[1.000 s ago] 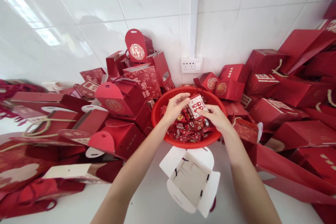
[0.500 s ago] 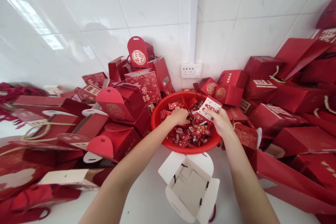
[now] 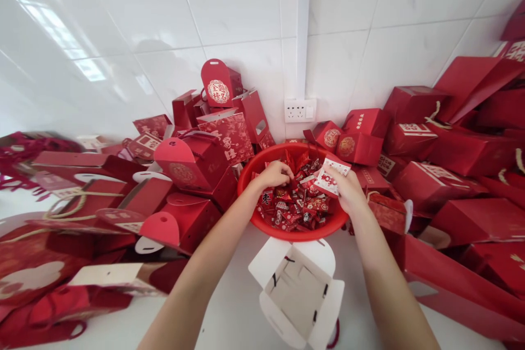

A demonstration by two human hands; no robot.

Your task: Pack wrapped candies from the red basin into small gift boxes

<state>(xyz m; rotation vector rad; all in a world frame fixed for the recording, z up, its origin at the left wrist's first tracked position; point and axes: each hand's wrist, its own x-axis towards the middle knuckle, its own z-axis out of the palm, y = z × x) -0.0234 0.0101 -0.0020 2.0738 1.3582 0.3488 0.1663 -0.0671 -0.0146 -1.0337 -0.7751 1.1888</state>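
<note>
A round red basin (image 3: pixel 293 234) holds many small red-wrapped sweets (image 3: pixel 305 210). My left hand (image 3: pixel 277 174) is over its left part, fingers curled down at the sweets; what they hold, if anything, is too small to make out. At the basin's right side my right hand (image 3: pixel 348 186) grips a white and red printed packet (image 3: pixel 327 181), tilted over the sweets. Just in front of the basin stands an open box (image 3: pixel 298 292) with white flaps spread and a bare inside.
Red gift boxes lie piled on the left (image 3: pixel 191 161) and on the right (image 3: pixel 443 180), close to both forearms. Behind the basin rises a white tiled wall (image 3: pixel 241 5) with a socket plate (image 3: pixel 300 110).
My left hand has lifted slightly and shifted left among the sweets. The packet in my right hand has turned and moved a little to the right. The view has shifted slightly.
</note>
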